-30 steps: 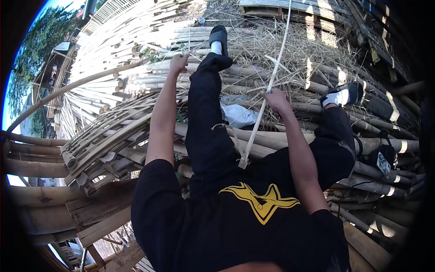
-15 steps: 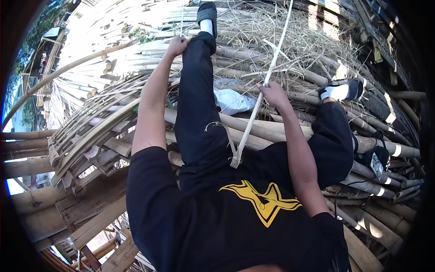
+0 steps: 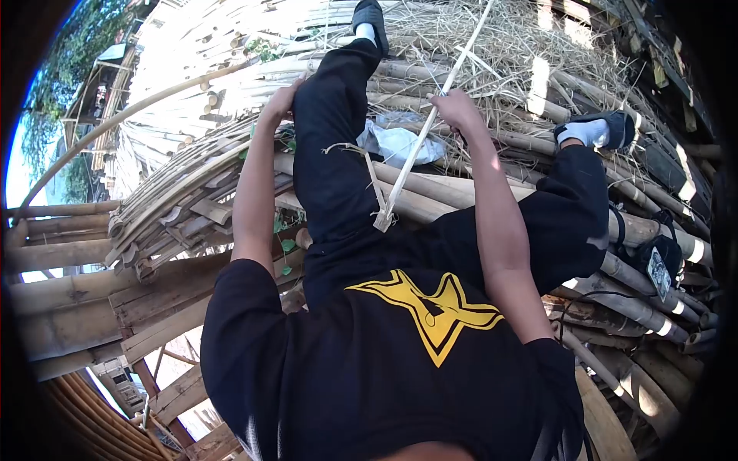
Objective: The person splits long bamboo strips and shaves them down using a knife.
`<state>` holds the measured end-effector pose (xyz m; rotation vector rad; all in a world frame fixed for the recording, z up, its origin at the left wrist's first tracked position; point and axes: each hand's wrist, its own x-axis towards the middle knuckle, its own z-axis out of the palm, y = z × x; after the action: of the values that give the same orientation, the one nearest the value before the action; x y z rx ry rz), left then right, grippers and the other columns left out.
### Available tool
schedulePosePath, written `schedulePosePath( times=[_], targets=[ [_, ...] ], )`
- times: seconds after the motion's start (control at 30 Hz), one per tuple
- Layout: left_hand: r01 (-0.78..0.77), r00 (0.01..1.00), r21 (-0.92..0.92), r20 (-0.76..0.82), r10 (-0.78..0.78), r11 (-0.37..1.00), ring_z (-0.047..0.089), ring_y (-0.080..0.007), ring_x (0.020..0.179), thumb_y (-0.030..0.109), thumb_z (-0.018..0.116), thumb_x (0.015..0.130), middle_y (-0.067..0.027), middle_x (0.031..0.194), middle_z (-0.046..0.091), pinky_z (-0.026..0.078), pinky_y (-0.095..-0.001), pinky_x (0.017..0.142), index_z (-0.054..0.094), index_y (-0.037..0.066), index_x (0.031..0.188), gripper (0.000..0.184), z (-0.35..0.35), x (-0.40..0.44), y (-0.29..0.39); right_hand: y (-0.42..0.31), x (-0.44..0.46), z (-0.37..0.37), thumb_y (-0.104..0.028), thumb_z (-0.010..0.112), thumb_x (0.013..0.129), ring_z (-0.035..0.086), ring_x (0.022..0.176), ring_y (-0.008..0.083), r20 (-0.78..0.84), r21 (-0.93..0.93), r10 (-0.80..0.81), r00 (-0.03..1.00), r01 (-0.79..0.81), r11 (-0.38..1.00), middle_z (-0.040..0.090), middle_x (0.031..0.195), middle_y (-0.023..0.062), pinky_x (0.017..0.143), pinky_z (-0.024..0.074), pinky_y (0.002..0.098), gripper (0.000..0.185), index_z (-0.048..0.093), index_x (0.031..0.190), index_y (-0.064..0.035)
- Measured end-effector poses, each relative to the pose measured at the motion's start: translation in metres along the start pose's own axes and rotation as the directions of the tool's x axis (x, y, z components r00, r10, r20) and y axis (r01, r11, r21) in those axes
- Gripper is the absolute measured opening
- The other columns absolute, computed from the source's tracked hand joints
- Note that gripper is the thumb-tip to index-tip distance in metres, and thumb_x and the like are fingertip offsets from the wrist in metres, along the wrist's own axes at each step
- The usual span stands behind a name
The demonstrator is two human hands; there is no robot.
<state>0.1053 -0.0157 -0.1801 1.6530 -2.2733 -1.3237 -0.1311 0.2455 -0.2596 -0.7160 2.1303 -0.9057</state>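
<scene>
My right hand is closed around what looks like a knife, its thin blade pointing up and away and a bit of dark handle showing below the fist. Against that hand lies a long pale bamboo strip, slanting from my lap to the top of the view. A thinner split piece branches from its near end, with a curled, frayed tip. My left hand is beside my outstretched trouser leg; its fingers are mostly hidden by the leg.
Bamboo poles lie beneath and around my legs. Dry shavings cover the ground ahead. A pile of split bamboo is at left, near a long curved pole. A white plastic bag lies between my legs; a dark pouch is at right.
My left hand has come back toward me along the leg. My right hand has moved slightly up and left, and the strip's near end has risen from my lap.
</scene>
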Motion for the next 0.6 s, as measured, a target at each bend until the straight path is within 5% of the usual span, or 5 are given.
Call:
schedulePosePath(
  times=[0.13,0.2,0.3,0.5,0.6],
  targets=[
    [-0.022,0.999,-0.008,-0.023,0.022,1.000,0.057,-0.0174,0.070,0.047,0.041,0.090,-0.0055,0.082,0.061,0.050,-0.0337,0.056,0.062,0.003,0.097,0.050,-0.006,-0.026,0.013,-0.008,0.006,-0.002,-0.032,0.053,0.079,0.064,0.083,0.0333,0.040,0.046,0.022,0.999,-0.024,0.999,0.063,0.090,0.0253,0.074,0.0491,0.0390,0.042,0.063,0.090,0.0077],
    [-0.106,0.994,0.135,-0.021,0.110,0.985,0.052,-0.0121,0.058,0.027,0.045,0.090,-0.0040,0.069,0.055,0.048,-0.0286,0.051,0.059,0.003,0.084,0.029,-0.014,-0.019,0.021,-0.007,0.005,-0.002,-0.032,0.053,0.079,0.064,0.083,0.0329,0.036,0.061,0.013,0.999,-0.015,0.998,0.063,0.090,0.0249,0.074,0.0492,0.0385,0.042,0.063,0.091,0.0068],
    [-0.179,0.983,0.021,0.036,0.178,0.984,0.051,-0.0084,0.057,0.013,0.050,0.086,0.0007,0.064,0.052,0.046,-0.0258,0.052,0.053,0.008,0.072,0.015,-0.023,-0.017,0.037,-0.006,0.004,-0.012,-0.034,0.052,0.079,0.063,0.086,0.0321,0.068,0.093,0.023,0.997,-0.029,0.995,0.063,0.092,0.0246,0.076,0.0487,0.0378,0.042,0.064,0.092,0.0050],
    [-0.216,0.965,-0.019,-0.155,0.210,0.976,0.050,-0.0079,0.054,0.012,0.058,0.084,-0.0016,0.066,0.056,0.042,-0.0234,0.049,0.059,0.002,0.077,0.012,-0.017,0.011,0.035,0.007,0.024,-0.002,-0.035,0.053,0.078,0.063,0.063,0.0265,-0.068,0.140,-0.053,0.996,0.062,0.988,0.063,0.071,0.0187,0.062,0.0490,0.0370,0.043,0.064,0.086,0.0058],
    [-0.225,0.926,-0.127,-0.336,0.172,0.966,0.054,-0.0131,0.055,0.014,0.063,0.083,-0.0070,0.067,0.060,0.041,-0.0256,0.047,0.061,-0.007,0.081,0.021,-0.014,0.055,0.023,0.010,0.016,-0.004,-0.032,0.055,0.079,0.062,0.057,0.0247,0.021,0.231,0.011,1.000,-0.016,0.973,0.062,0.068,0.0178,0.056,0.0480,0.0367,0.040,0.064,0.084,0.0059]
  ],
)
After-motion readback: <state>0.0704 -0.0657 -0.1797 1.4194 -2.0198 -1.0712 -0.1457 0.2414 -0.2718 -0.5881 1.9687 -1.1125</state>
